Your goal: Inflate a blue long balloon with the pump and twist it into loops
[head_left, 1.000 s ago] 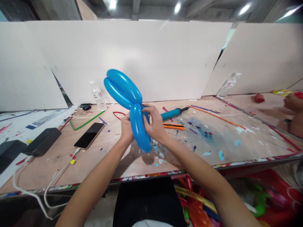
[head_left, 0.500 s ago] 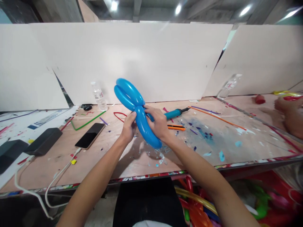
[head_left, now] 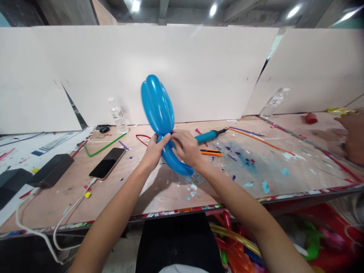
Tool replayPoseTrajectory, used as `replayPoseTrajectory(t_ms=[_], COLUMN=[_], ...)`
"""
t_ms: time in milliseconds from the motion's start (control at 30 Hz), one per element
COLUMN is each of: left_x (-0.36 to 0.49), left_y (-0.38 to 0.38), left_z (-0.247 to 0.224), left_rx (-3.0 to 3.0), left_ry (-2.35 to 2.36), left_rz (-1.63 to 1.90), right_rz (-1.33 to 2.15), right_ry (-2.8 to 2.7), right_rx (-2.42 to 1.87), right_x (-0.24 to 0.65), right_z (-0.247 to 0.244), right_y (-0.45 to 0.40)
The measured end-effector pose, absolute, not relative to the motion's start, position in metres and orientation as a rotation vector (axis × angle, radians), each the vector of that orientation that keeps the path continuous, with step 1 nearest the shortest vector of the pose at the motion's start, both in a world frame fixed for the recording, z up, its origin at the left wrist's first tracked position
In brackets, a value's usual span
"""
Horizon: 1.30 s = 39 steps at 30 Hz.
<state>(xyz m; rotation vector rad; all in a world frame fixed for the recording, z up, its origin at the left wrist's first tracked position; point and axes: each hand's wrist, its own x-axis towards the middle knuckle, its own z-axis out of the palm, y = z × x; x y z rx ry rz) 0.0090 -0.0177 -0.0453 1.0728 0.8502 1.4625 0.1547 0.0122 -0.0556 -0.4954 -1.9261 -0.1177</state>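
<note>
A shiny blue balloon (head_left: 157, 104) with long inflated loops stands up above my hands, and a curved blue section hangs below them toward the table. My left hand (head_left: 156, 149) pinches the narrow joint between the loops and the lower section from the left, its thumb across the front. On the right side of that same joint, my right hand (head_left: 186, 146) has its fingers bent and closed on the balloon. Behind my right hand lies a teal hand pump (head_left: 207, 137) with a black nozzle, and an orange cutter (head_left: 211, 152) is just below it.
A phone (head_left: 108, 163) with a white cable and a black box (head_left: 51, 170) lie at left. Water bottles (head_left: 118, 115) stand by the white panel. Uninflated balloons and scraps litter the table (head_left: 170, 197). Another person's hand (head_left: 354, 132) is at far right. Balloons fill a red container below.
The blue balloon has turned, its loops now more upright and bunched together. My left thumb has come across the joint, and my right fingers have drawn in to it.
</note>
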Motion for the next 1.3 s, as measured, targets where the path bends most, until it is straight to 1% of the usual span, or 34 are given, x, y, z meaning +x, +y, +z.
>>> replayPoseTrajectory(t_ms=[100,167,333,433,567,667,833,967,1167,1233,1300], left_x=[0.006,0.001,-0.013,-0.019,-0.022,-0.021,-0.014,-0.007,-0.005,-0.006,-0.008], left_y=[-0.015,-0.013,-0.01,-0.011,-0.015,-0.019,-0.029,-0.033,-0.042,-0.044,-0.044], left_z=[-0.044,-0.044,-0.046,-0.046,-0.045,-0.039,-0.025,-0.022,-0.019,-0.017,-0.017], left_rx=[0.909,0.903,1.065,1.195,1.267,1.358,1.61,1.75,1.891,1.926,1.934], left_ry=[0.705,0.645,0.67,0.666,0.62,0.674,0.881,0.931,0.89,0.898,0.899], left_rz=[1.323,1.283,1.251,1.116,0.952,0.945,1.035,1.061,1.196,1.232,1.264], right_rz=[-0.101,-0.097,-0.232,-0.32,-0.343,-0.385,-0.409,-0.435,-0.266,-0.131,0.087], right_ry=[-1.966,-1.968,-1.866,-1.838,-1.744,-1.77,-1.924,-1.873,-1.771,-1.741,-1.699], right_rx=[-0.459,-0.471,-0.618,-0.588,-0.595,-0.596,-0.592,-0.685,-0.749,-0.728,-0.723], right_x=[0.147,0.144,0.152,0.163,0.173,0.173,0.173,0.176,0.174,0.171,0.169], right_z=[-0.059,-0.058,-0.048,-0.04,-0.031,-0.029,-0.031,-0.032,-0.038,-0.04,-0.04], right_y=[0.006,0.003,0.008,0.013,0.015,0.013,0.015,0.021,0.023,0.024,0.024])
